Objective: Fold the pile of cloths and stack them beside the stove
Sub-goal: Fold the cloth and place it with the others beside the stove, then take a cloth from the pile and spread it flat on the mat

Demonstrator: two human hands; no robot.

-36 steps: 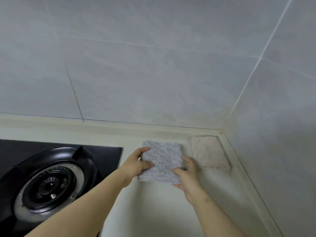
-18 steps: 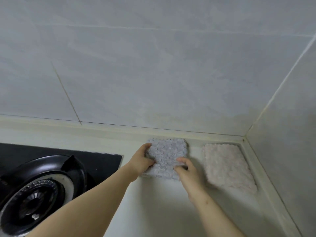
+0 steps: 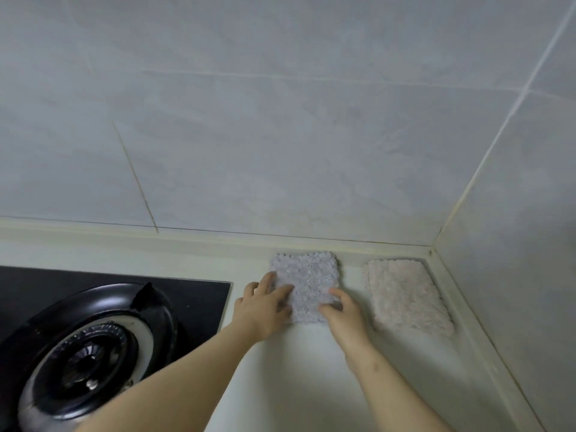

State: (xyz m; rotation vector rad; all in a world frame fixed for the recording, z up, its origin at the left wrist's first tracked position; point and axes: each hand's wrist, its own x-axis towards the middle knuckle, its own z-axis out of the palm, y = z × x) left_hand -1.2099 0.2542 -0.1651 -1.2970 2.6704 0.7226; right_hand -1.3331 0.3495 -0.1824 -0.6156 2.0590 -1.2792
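Lowered since a moment ago, the folded grey fluffy cloth (image 3: 308, 275) lies on the pale tabletop (image 3: 311, 388) between black gas stove (image 3: 93, 338) and folded pink fluffy cloth (image 3: 405, 294). Left hand (image 3: 265, 305) presses it flat, grip slack; right hand (image 3: 344, 311) pinches the near corner, probably squaring it.

readable text: none anywhere in the view
stove (image 3: 187, 294), lower left of the frame: no legible brand or number; the burner detail is blurred
grey cloth (image 3: 307, 275), right of centre: no tag or print to read
pink cloth (image 3: 405, 294), far right: no tag or print to read
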